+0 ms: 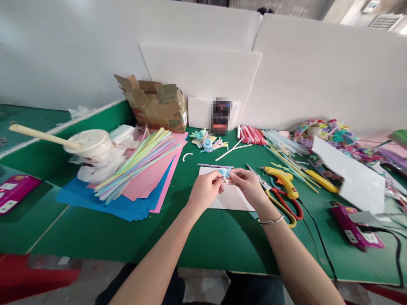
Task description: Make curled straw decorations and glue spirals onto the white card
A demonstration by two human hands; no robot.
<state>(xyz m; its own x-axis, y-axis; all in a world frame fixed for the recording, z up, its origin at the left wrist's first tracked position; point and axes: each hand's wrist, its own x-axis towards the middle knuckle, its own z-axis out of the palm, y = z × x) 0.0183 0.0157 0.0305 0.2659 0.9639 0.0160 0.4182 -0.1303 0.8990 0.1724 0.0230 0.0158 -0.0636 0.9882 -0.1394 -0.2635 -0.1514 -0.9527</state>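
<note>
Just below frame centre, I watched left hand point(209, 183) and right hand point(246, 181) pinch small pale-blue, fuzzy-looking bundle point(226, 171); judged it light, bendable, crushable, best held by ends.

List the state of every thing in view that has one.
Left hand, pinching light blue piece
Right hand, pinching the same piece
Light blue piece, held, partly hidden
White sheet, flat beneath the hands
Glue gun, lying on its side
Scissors, lying down, opening unclear
Cardboard box, upright, flaps open
</note>
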